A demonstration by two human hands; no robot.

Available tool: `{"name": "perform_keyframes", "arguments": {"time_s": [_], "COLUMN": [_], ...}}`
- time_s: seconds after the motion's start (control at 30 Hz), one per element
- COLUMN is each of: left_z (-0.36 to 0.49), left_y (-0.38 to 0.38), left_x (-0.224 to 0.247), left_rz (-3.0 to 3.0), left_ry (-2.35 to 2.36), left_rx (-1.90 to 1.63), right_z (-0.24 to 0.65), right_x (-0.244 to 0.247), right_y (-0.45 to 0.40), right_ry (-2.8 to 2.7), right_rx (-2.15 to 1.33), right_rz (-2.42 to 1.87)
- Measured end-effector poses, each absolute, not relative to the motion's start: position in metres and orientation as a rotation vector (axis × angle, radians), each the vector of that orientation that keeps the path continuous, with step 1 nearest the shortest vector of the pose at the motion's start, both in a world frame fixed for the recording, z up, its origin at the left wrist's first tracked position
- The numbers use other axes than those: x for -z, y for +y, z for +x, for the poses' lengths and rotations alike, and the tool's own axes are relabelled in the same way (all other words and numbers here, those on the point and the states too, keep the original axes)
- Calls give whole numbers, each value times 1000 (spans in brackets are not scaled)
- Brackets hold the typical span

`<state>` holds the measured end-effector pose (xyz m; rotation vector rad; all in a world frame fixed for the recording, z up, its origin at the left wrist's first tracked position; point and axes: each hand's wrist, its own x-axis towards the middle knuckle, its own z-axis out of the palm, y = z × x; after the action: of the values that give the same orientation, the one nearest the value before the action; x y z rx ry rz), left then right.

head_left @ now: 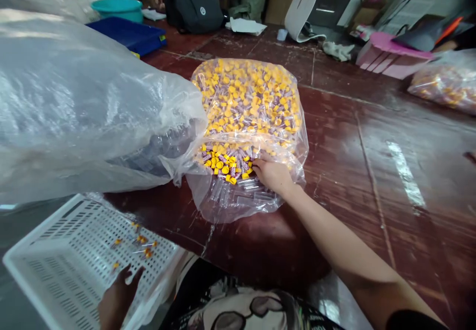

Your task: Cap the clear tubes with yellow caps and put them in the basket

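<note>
A clear plastic bag point(253, 92) full of small yellow-capped pieces with purple patterned bodies lies on the table, its mouth toward me. My right hand point(273, 173) reaches into that mouth, fingertips pinched at the edge of the yellow-capped pieces point(225, 166); what they hold, if anything, is too small to tell. Clear tubes point(249, 186) lie in the mouth just below. At the lower left, my left hand point(121, 293) is over a white perforated basket point(48, 265), thumb and fingers apart, holding nothing. Several yellow-capped tubes point(145, 245) lie scattered in the basket.
A large translucent bag point(82, 106) of clear tubes fills the left side, touching the yellow-capped bag. Behind are a blue tray point(126, 34), a teal basin point(117, 8) and a black backpack point(195, 2). A pink box point(390, 54) and another filled bag point(448, 82) are at the right.
</note>
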<state>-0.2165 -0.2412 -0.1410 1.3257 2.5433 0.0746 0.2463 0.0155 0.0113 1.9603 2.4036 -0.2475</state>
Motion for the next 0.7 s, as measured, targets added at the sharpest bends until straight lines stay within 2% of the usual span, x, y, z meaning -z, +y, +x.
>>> {"name": "perform_keyframes", "arguments": {"time_s": [0.07, 0.13, 0.17, 0.27, 0.33, 0.43, 0.5, 0.6, 0.7], "left_z": [-206, -178, -159, -85, -34, 20, 33, 28, 16], "left_y": [-223, -190, -171, -117, -91, -69, -62, -57, -58], "left_x": [127, 95, 76, 22, 0, -9, -7, -3, -5], "left_rz": [1322, 1523, 1702, 2215, 2413, 2417, 2343, 2089, 1526], "left_ry": [2765, 2872, 2820, 2273, 1940, 1903, 1896, 1776, 1562], "left_rx": [-166, -510, -772, -1101, -921, -538, -465, -701, -1062], "right_z": [240, 235, 232, 227, 226, 235, 244, 256, 256], "right_x": [-13, -13, -12, -13, -16, -23, -26, -29, -31], "right_y": [12, 8, 6, 5, 3, -7, -20, -41, -57], "right_ry": [2394, 2371, 2354, 2296, 2263, 2335, 2508, 2804, 2943], "right_rx": [239, 241, 243, 251, 246, 324, 514, 910, 1269], "right_rz": [1974, 1997, 2011, 2056, 2098, 2156, 2128, 1974, 1925]}}
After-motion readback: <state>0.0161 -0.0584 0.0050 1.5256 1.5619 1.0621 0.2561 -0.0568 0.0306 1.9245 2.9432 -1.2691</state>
